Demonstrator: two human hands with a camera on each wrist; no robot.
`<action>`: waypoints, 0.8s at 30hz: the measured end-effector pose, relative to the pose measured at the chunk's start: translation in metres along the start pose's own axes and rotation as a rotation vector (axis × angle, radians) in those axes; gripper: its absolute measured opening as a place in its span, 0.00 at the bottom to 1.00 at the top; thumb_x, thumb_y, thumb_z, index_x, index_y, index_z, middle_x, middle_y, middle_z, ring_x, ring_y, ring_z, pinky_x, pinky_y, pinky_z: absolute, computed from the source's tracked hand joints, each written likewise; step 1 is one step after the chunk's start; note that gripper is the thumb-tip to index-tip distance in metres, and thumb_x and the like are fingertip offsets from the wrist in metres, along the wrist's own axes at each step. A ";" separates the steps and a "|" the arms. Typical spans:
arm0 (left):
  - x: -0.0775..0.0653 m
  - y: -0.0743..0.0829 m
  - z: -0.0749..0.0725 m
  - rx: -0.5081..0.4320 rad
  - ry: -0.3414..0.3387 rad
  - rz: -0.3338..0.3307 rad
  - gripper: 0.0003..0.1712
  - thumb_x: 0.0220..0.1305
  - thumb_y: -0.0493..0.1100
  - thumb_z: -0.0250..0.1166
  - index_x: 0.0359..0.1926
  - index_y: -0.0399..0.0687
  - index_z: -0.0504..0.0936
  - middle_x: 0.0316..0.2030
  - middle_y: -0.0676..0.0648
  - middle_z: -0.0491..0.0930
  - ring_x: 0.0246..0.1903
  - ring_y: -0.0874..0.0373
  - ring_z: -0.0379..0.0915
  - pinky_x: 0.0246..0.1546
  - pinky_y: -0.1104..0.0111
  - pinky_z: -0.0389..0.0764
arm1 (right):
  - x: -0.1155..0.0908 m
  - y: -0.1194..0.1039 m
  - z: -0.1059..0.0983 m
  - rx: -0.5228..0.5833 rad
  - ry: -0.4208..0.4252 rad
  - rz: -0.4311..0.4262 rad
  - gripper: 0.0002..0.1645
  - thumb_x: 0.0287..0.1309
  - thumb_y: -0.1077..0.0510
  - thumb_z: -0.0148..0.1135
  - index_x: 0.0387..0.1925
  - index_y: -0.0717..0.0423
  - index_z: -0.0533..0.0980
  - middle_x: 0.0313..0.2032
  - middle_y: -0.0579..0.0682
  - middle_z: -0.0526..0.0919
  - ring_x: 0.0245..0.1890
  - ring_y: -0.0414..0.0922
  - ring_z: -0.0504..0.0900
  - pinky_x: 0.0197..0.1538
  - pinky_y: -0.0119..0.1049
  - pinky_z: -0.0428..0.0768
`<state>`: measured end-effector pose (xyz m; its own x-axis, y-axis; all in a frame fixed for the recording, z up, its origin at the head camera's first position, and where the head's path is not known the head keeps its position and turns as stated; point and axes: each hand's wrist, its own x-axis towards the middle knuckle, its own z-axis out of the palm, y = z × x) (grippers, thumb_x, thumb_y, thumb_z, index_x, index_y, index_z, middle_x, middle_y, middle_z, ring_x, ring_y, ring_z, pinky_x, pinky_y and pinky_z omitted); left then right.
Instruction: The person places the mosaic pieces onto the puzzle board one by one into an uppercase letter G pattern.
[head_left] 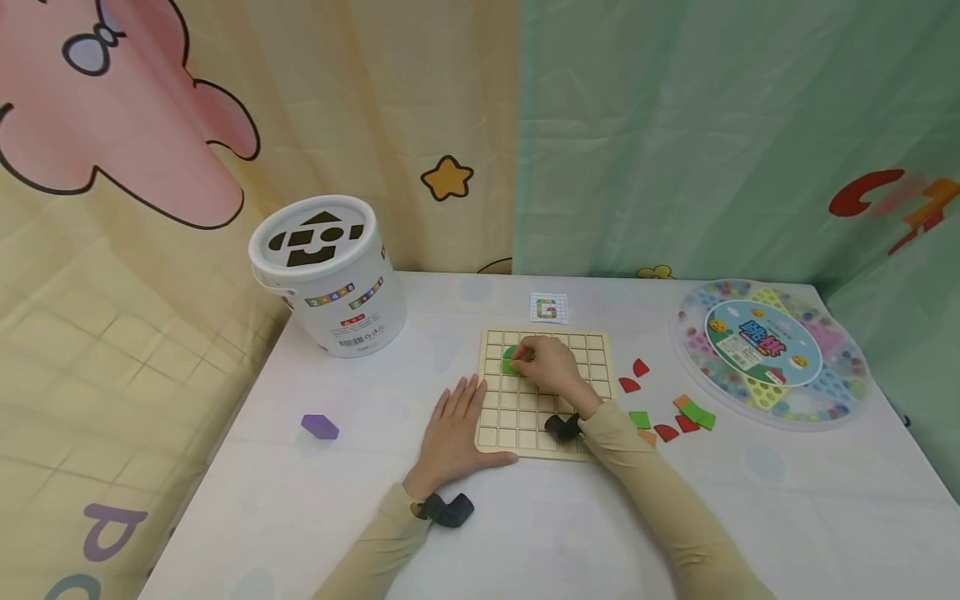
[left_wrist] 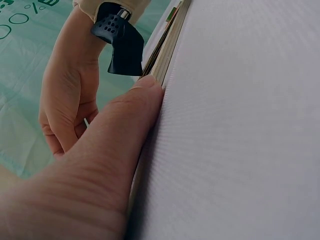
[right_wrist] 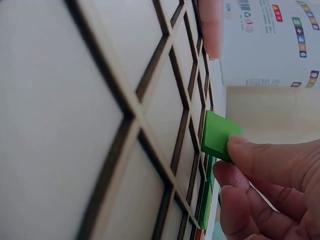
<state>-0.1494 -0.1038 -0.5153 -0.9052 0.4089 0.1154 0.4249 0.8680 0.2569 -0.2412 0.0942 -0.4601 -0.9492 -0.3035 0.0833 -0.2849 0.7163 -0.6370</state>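
Note:
A wooden grid board [head_left: 517, 418] lies on the table. My right hand [head_left: 551, 365] is over its upper left part and pinches a green square tile [right_wrist: 216, 132] between thumb and fingers. The tile is tilted, with one edge right at the grid. Beside it, more green pieces [right_wrist: 205, 206] sit in the board's cells, partly hidden by the fingers. My left hand [head_left: 452, 433] rests at the board's lower left corner, its fingers straight along the left side. In the left wrist view, the thumb [left_wrist: 132, 112] touches the board's front edge.
Several red, green and orange pieces [head_left: 665, 432] lie right of the board. A pattern card [head_left: 549, 308] lies behind it. A white bucket [head_left: 337, 292] stands back left, a purple block [head_left: 320, 427] in front of it. A round patterned case [head_left: 693, 333] lies at right.

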 end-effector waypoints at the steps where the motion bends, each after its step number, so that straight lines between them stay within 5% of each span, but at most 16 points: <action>1: 0.000 0.000 0.000 -0.002 0.001 0.000 0.69 0.43 0.81 0.57 0.74 0.42 0.46 0.73 0.44 0.45 0.72 0.52 0.34 0.69 0.59 0.37 | 0.000 0.000 0.000 -0.005 0.000 -0.003 0.04 0.55 0.56 0.68 0.30 0.53 0.82 0.28 0.44 0.83 0.25 0.40 0.78 0.27 0.36 0.76; 24: 0.000 0.000 0.001 0.003 0.011 0.007 0.69 0.43 0.81 0.57 0.74 0.42 0.47 0.73 0.44 0.44 0.72 0.52 0.34 0.69 0.59 0.37 | 0.007 0.001 0.004 -0.109 -0.010 0.018 0.04 0.55 0.56 0.68 0.28 0.52 0.83 0.27 0.44 0.82 0.26 0.41 0.79 0.29 0.37 0.77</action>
<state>-0.1492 -0.1041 -0.5164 -0.9023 0.4116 0.1281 0.4310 0.8661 0.2530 -0.2476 0.0902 -0.4630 -0.9531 -0.2957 0.0640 -0.2808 0.7857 -0.5513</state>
